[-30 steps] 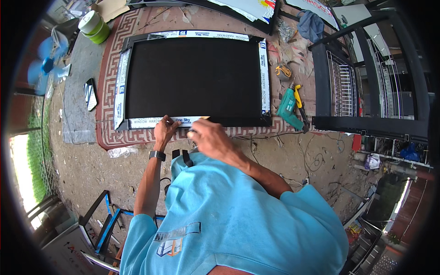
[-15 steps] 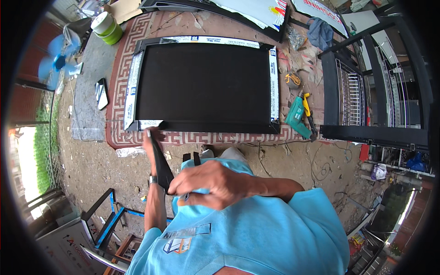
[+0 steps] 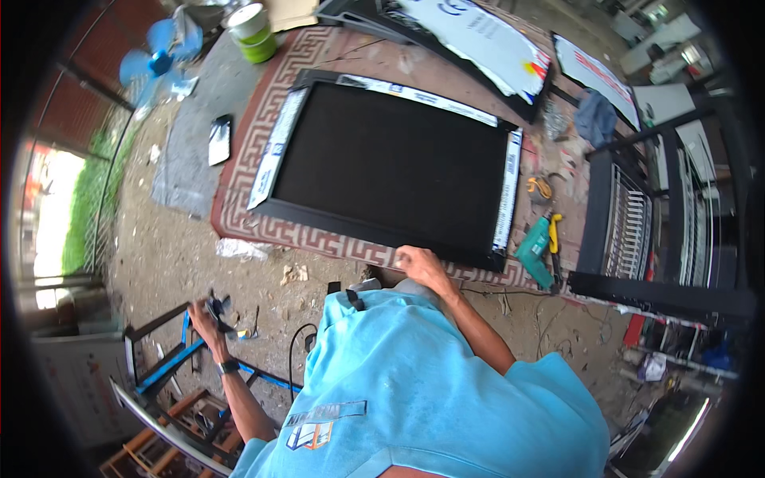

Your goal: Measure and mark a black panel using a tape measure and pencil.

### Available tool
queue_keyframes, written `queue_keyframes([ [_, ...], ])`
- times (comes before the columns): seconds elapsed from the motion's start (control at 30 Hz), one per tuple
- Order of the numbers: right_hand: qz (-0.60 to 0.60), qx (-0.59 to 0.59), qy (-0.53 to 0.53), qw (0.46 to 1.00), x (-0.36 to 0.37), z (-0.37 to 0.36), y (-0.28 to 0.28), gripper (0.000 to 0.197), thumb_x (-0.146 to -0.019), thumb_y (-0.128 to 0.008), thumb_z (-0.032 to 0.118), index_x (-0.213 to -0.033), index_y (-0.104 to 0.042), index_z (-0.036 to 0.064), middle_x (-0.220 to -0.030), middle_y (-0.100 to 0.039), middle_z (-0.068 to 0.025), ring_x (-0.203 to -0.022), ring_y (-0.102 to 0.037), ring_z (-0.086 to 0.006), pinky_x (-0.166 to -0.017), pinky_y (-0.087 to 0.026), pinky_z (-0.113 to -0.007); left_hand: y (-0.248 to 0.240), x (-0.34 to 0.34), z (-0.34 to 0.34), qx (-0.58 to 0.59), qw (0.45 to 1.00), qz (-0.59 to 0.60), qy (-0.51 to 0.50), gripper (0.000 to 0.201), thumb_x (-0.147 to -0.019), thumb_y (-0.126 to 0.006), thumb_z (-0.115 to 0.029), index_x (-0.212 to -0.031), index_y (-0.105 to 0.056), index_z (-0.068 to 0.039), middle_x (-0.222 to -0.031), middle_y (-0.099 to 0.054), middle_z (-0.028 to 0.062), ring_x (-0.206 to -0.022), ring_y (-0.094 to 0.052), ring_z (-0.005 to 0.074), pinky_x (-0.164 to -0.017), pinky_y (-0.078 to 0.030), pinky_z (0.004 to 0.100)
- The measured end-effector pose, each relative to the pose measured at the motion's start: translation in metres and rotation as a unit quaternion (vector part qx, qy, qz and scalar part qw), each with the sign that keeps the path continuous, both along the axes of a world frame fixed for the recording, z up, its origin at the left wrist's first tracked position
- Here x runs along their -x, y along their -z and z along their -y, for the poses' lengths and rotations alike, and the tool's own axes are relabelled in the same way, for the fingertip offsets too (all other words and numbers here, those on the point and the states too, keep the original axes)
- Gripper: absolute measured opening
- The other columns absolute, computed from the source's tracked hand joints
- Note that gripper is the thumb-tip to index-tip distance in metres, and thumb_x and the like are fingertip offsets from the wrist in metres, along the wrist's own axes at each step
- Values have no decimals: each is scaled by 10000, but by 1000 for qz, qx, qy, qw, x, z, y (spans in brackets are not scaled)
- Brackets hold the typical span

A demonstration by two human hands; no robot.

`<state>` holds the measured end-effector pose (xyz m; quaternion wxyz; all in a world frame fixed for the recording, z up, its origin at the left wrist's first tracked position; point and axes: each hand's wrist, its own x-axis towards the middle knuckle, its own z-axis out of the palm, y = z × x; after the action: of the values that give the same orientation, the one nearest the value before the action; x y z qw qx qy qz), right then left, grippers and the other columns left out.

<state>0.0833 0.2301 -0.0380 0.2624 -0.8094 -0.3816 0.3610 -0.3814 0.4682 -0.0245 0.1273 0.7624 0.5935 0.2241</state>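
A rectangular panel with a black frame and dark centre (image 3: 390, 155) lies flat on the table. White printed film covers its left, far and right frame sides; the near side (image 3: 358, 229) is bare black. My left hand (image 3: 205, 325), reaching out low at the left, is closed around a crumpled dark strip of peeled film (image 3: 218, 307), away from the table. My right hand (image 3: 421, 264) is beside the panel's near edge, fingers curled; whatever is in them, if anything, is hidden.
Right of the panel lie a green power drill (image 3: 534, 253) and a yellow-black tape measure (image 3: 539, 190). A phone (image 3: 220, 140), green-white bucket (image 3: 252, 33) and blue fan (image 3: 159, 62) are at the left. Black metal frames (image 3: 629, 219) stand right; a blue-taped frame (image 3: 171, 366) is below my left hand.
The film strip along the near side has come off. My left hand has swung down and left with it. My right hand has moved from my chest to the panel's near edge. The view has turned.
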Motion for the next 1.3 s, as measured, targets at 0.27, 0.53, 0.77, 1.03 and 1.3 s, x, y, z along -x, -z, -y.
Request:
queue_keyframes([
  [0.27, -6, -14, -64, 998, 14, -26, -15, 295, -799, -586, 184, -1048, -600, 26, -956, -634, -207, -932, -597, -375, -812, -470, -434, 126, 147, 107, 192, 894, -187, -359, 211, -633, -619, -133, -819, -625, -33, -823, -659, 183, -796, -638, 376, -757, -502, 439],
  [0.53, -25, -21, -32, 999, 13, -6, -14, 285, -790, -580, 164, -1034, -604, 19, -911, -640, -221, -901, -605, -384, -791, -480, -432, 142, 112, 78, 159, 952, -99, -242, 396, -726, -513, -96, -1109, -537, -2, -1005, -610, 237, -953, -560, 435, -823, -427, 446],
  [0.77, -14, -30, 9, 999, 15, 8, -1, 299, -806, -575, 167, -1052, -591, -3, -901, -645, -218, -880, -619, -368, -770, -488, -421, 131, 22, 28, 399, 891, 86, -198, 557, -859, -492, -218, -1339, -290, -20, -940, -584, 217, -684, -626, 335, -468, -532, 412],
  [1.03, -34, -48, 67, 996, 8, 24, -3, 296, -793, -609, 163, -1054, -597, 23, -905, -651, -175, -878, -622, -339, -762, -487, -405, 117, -30, 9, 520, 842, 81, -121, 583, -802, -510, -98, -1336, -314, 30, -919, -624, 224, -718, -643, 322, -548, -552, 410],
  [1.3, -51, -46, 121, 990, 0, 47, 10, 260, -794, -612, 152, -1026, -604, 36, -884, -652, -162, -863, -629, -319, -752, -488, -395, 93, -110, 26, 429, 903, -4, -14, 519, -757, -585, -188, -1236, -498, -9, -939, -651, 180, -785, -640, 234, -633, -522, 334],
])
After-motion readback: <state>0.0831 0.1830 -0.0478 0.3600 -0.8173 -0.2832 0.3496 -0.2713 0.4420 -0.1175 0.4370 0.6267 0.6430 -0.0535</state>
